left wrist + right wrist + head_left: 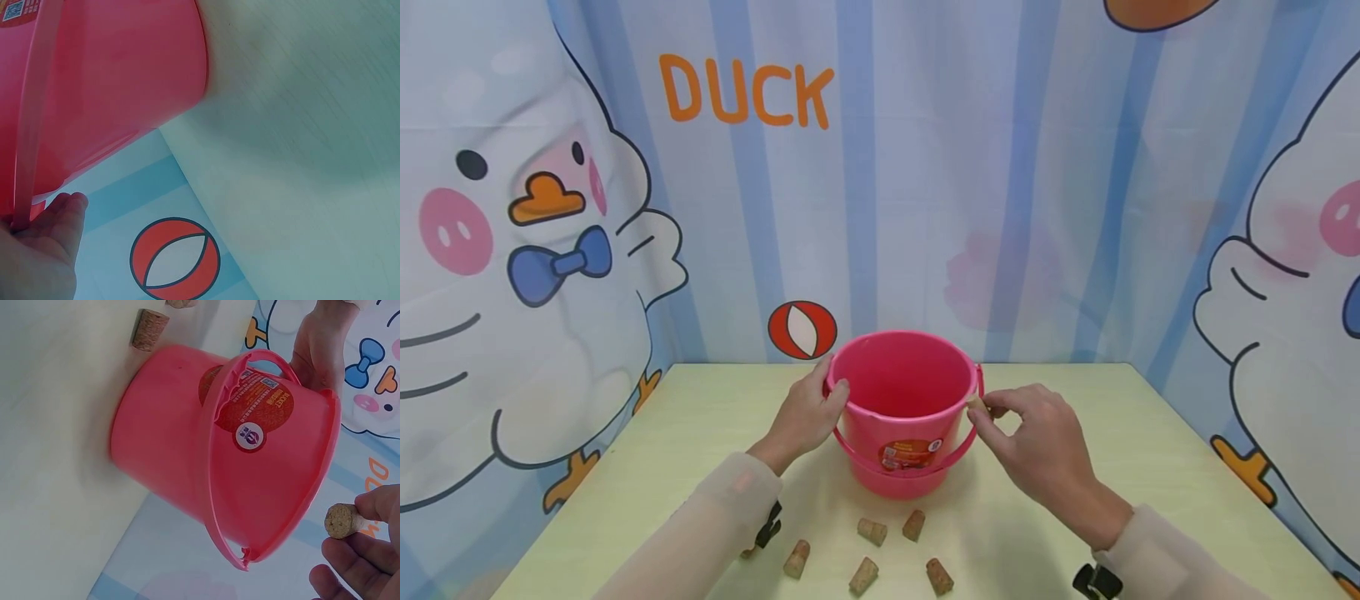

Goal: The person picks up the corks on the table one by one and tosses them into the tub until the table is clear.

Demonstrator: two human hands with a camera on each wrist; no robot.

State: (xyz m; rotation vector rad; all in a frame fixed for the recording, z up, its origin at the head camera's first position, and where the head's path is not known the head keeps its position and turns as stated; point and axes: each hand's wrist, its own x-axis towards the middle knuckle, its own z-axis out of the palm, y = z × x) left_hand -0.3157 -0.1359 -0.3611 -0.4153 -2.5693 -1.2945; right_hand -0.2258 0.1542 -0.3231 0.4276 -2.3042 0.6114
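Observation:
A pink plastic bucket (867,429) stands upright on the table, its handle (209,469) hanging down over the front. At the bucket's left rim my left hand (805,417) holds on, thumb at the inner edge and fingers outside, as the left wrist view of that hand (47,256) partly shows. My right hand (1045,446) pinches a cork (340,520) between thumb and fingers, right beside the bucket's right rim. On the table in front of the bucket lie several tapered corks, among them a pale one (872,531) and a darker one (939,576).
The pale yellow table (715,425) ends at a curtain (925,167) printed with ducks and blue stripes. Another cork (797,558) lies close to my left sleeve (707,529). A red and white ball (802,330) is printed on the curtain.

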